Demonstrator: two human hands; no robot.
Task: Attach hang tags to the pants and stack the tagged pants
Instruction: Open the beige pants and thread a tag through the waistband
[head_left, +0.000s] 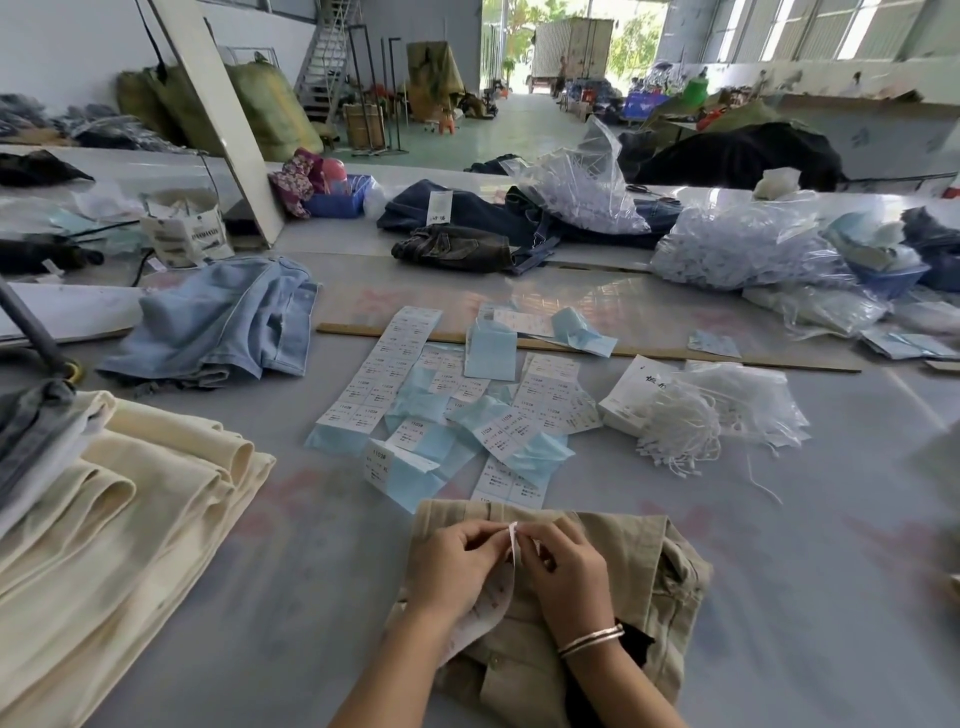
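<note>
A folded pair of khaki pants (639, 582) lies on the table right in front of me. Over them, my left hand (457, 564) and my right hand (563, 571) meet, both pinching the top of a white printed hang tag (498, 592) that curves down under my left palm. Sheets of white and blue size labels (447, 410) are spread just beyond the pants. A bundle of white tag strings (680, 431) lies to the right of the labels. A stack of cream pants (130, 519) sits at my left.
Light blue jeans (223, 322) lie crumpled at the left middle. Dark jeans (467, 228) and clear bags of fasteners (748, 249) sit further back. A wooden ruler (675, 353) crosses the table behind the labels. A grey table surface (810, 571) extends to my right.
</note>
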